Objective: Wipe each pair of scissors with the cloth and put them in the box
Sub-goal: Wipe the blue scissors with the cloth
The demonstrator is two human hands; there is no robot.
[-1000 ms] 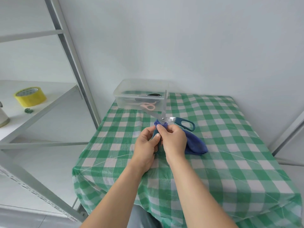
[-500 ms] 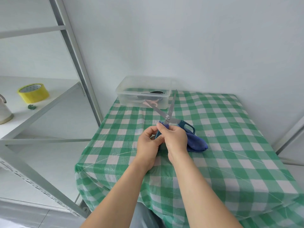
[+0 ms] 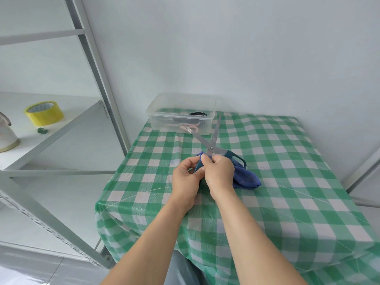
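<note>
Progress in the head view looks late. A pink-handled pair (image 3: 192, 127) and a black-handled pair (image 3: 198, 114) lie in the box (image 3: 164, 122) at 12 o'clock on the table (image 3: 287, 182). Only the teal scissors (image 3: 213, 140), at the centre, seem unfinished and unboxed. The left hand (image 3: 185, 177) curls its fingers round the near handle. The right hand (image 3: 220, 171) pinches the cloth (image 3: 244, 177) against the scissors just below the pivot. The blades splay towards 12 o'clock and the cloth trails to 4 o'clock.
</note>
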